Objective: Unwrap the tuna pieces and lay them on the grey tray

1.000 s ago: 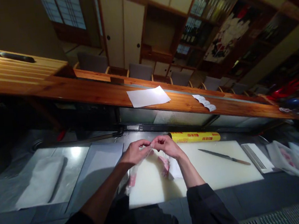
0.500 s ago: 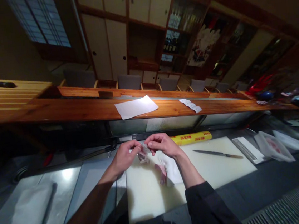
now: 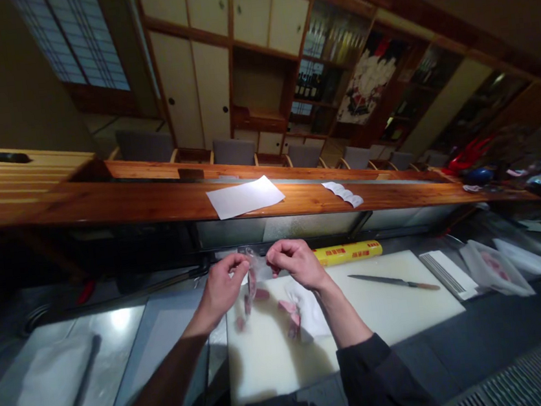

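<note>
Over the far edge of a white cutting board, my left hand and my right hand are both raised and pinched. Between them stretches a piece of clear plastic wrap that hangs down toward the board. Pink pieces of raw fish lie on the board just below my hands, next to a folded white cloth. My right sleeve is dark; my left forearm is bare.
A long knife lies on the board's right part. A yellow box of cling film sits behind the board. Plastic trays stand at the right, a white cloth at the left. A wooden counter carries white papers.
My hands have drawn a little apart and the wrap now hangs stretched between them. More pink fish pieces show on the board. The camera shifted slightly.
</note>
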Available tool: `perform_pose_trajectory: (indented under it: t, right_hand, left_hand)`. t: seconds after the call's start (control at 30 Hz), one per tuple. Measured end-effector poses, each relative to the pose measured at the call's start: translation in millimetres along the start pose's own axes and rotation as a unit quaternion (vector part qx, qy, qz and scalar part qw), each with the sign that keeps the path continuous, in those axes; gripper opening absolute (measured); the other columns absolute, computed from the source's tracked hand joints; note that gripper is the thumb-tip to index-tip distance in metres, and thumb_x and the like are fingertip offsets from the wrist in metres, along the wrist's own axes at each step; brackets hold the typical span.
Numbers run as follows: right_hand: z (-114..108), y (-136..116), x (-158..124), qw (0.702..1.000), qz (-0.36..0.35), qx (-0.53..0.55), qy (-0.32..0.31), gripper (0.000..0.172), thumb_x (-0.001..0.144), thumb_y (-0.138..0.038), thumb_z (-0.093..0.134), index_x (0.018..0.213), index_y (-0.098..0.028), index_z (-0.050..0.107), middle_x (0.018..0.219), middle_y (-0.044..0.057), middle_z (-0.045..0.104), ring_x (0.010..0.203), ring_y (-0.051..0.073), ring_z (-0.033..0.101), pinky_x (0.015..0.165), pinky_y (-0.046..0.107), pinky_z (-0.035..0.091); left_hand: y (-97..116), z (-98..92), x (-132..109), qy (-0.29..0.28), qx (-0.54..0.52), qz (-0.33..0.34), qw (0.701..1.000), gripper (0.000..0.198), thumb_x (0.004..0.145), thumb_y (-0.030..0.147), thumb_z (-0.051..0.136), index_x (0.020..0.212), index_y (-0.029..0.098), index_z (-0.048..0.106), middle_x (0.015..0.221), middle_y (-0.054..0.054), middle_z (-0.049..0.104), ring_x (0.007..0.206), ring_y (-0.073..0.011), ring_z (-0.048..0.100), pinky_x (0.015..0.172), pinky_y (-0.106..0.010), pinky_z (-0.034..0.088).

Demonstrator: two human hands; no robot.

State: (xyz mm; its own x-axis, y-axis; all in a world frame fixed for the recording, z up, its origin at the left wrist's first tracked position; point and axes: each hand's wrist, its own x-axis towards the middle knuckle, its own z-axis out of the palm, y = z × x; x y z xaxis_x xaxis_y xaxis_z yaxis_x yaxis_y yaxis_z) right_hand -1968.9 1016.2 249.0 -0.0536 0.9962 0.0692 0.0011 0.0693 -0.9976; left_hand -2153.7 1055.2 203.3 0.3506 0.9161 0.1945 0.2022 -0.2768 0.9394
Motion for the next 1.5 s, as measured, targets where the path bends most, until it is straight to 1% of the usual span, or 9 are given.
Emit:
perform_pose_trajectory:
  t: [0.17, 0.27, 0.5, 0.67, 0.8, 0.97, 1.07, 1.23, 1.5]
  right_hand:
    - [11.5, 0.2, 0.1, 1.0, -0.004, 0.0, 0.006, 0.014, 0.068, -0.027, 0.064, 0.063, -0.015, 0.062, 0.056, -0.002, 0.058, 0.049, 0.009, 0.053, 0.05, 0.021, 0.043]
    - [10.0, 0.6, -1.6, 1.0, -0.003, 0.015, 0.023, 0.01, 0.067, -0.024, 0.061, 0.061, -0.015, 0.059, 0.056, -0.003, 0.056, 0.048, 0.009, 0.052, 0.048, 0.02, 0.04]
    - [0.5, 36.1, -11.8, 0.976, -0.001, 0.196, 0.098, 0.014, 0.073, -0.028, 0.069, 0.071, -0.017, 0.06, 0.068, -0.002, 0.059, 0.053, 0.008, 0.05, 0.052, 0.022, 0.044]
    - [5.4, 59.0, -4.1, 0.99, 0.019, 0.138, 0.032, 0.056, 0.065, -0.038, 0.084, 0.115, -0.023, 0.063, 0.107, 0.004, 0.066, 0.085, 0.015, 0.061, 0.074, 0.028, 0.05]
    - [5.6, 57.2, 6.5, 0.998, 0.003, 0.043, -0.055, 0.034, 0.071, -0.046, 0.079, 0.086, -0.017, 0.067, 0.084, 0.002, 0.067, 0.078, 0.015, 0.057, 0.077, 0.029, 0.046]
    - [5.0, 55.3, 3.8, 0.998, 0.019, 0.038, -0.046, 0.045, 0.072, -0.058, 0.075, 0.071, -0.017, 0.057, 0.066, -0.002, 0.059, 0.061, 0.011, 0.049, 0.065, 0.025, 0.038]
    - [12.3, 55.4, 0.5, 0.999, 0.004, 0.045, -0.027, 0.049, 0.076, -0.064, 0.068, 0.071, -0.017, 0.053, 0.064, -0.001, 0.057, 0.06, 0.011, 0.049, 0.064, 0.025, 0.038]
    - [27.1, 56.4, -2.4, 0.999, -0.006, -0.008, 0.045, 0.046, 0.083, -0.064, 0.058, 0.077, -0.021, 0.047, 0.057, -0.005, 0.047, 0.051, 0.01, 0.042, 0.052, 0.023, 0.034]
    - [31.5, 72.2, -12.6, 0.986, 0.053, -0.072, 0.141, 0.038, 0.081, -0.054, 0.059, 0.069, -0.019, 0.052, 0.06, -0.003, 0.048, 0.057, 0.012, 0.041, 0.054, 0.025, 0.033]
  left_hand:
    - [-6.7, 9.9, -11.9, -0.02, -0.09, -0.007, 0.996, 0.042, 0.084, 0.045, 0.059, 0.112, 0.013, 0.06, 0.103, -0.01, 0.068, 0.093, -0.0202, 0.064, 0.084, -0.031, 0.05]
    - [-5.7, 6.7, -9.2, -0.073, -0.114, -0.001, 0.991, 0.035, 0.084, 0.044, 0.06, 0.098, 0.012, 0.063, 0.086, -0.006, 0.067, 0.079, -0.0177, 0.062, 0.073, -0.028, 0.048]
    - [8.6, -1.2, -0.6, -0.012, -0.058, 0.012, 0.998, 0.033, 0.087, 0.048, 0.056, 0.081, 0.015, 0.059, 0.074, -0.002, 0.061, 0.071, -0.015, 0.056, 0.07, -0.026, 0.043]
    - [12.0, -1.6, 6.0, -0.046, -0.038, 0.023, 0.998, 0.033, 0.085, 0.048, 0.054, 0.08, 0.015, 0.058, 0.075, -0.001, 0.058, 0.071, -0.0145, 0.052, 0.067, -0.025, 0.04]
    - [6.2, -13.6, 9.0, -0.082, -0.045, 0.017, 0.996, 0.035, 0.084, 0.049, 0.056, 0.08, 0.015, 0.058, 0.074, 0.0, 0.057, 0.071, -0.0143, 0.05, 0.068, -0.025, 0.04]
    - [-2.0, -21.8, 4.7, -0.022, -0.045, -0.026, 0.998, 0.037, 0.083, 0.051, 0.058, 0.08, 0.014, 0.058, 0.074, -0.001, 0.056, 0.071, -0.0142, 0.05, 0.069, -0.026, 0.039]
    - [-12.7, -11.7, -1.6, -0.025, -0.139, -0.035, 0.989, 0.038, 0.084, 0.051, 0.06, 0.088, 0.014, 0.057, 0.082, -0.003, 0.06, 0.078, -0.015, 0.054, 0.076, -0.026, 0.042]
    - [-32.8, 13.5, -16.6, -0.157, -0.259, -0.072, 0.95, 0.052, 0.07, 0.043, 0.077, 0.105, 0.014, 0.053, 0.089, -0.005, 0.063, 0.079, -0.0177, 0.06, 0.073, -0.028, 0.048]
    - [-37.3, 35.2, -37.3, -0.081, -0.315, -0.175, 0.929, 0.037, 0.071, 0.034, 0.074, 0.097, 0.015, 0.055, 0.082, -0.002, 0.061, 0.07, -0.0142, 0.057, 0.057, -0.023, 0.047]
